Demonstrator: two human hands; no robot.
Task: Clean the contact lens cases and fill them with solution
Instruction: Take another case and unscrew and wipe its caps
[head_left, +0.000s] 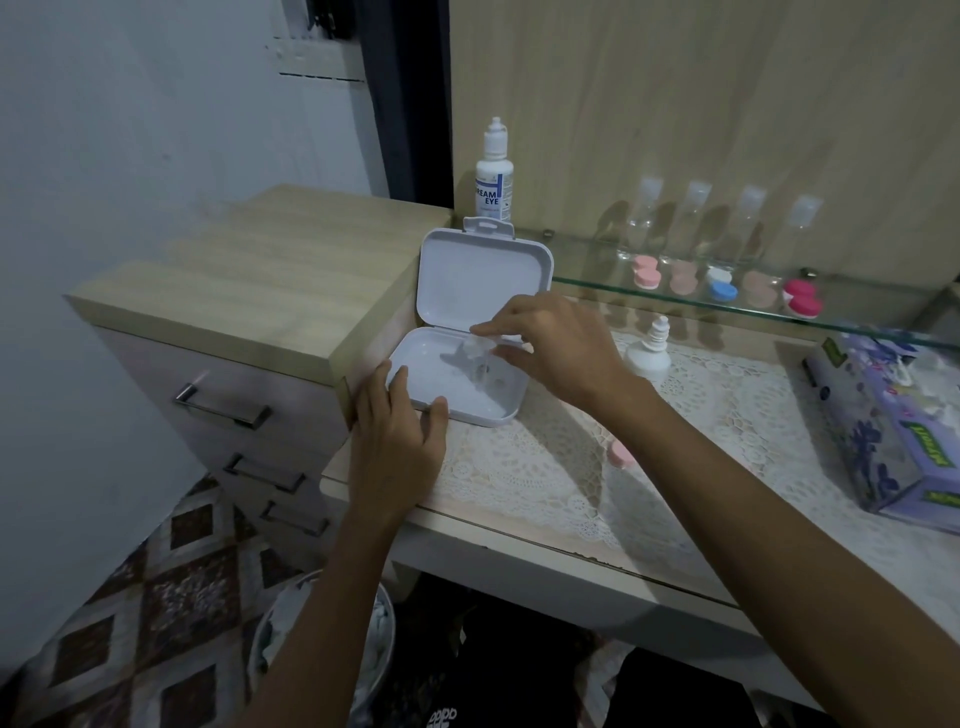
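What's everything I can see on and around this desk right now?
White box: 1, lid open, on the lace mat.
Small clear item: 1, blurred, over the box tray.
Solution bottle: 1, white, upright behind the box.
Small bottle: 1, white, on the mat.
Clear bottles: 4, on the glass shelf.
Lens cases: 5 on the shelf, in pinks, white-blue and red.
Pink case: 1, on the mat, partly hidden by the right arm.
Tissue box: 1, purple, far right.
Drawer unit: 1, wood-topped, left.
Bin: 1, below.
Left hand: holds the box's front edge.
Right hand: pinches the clear item.
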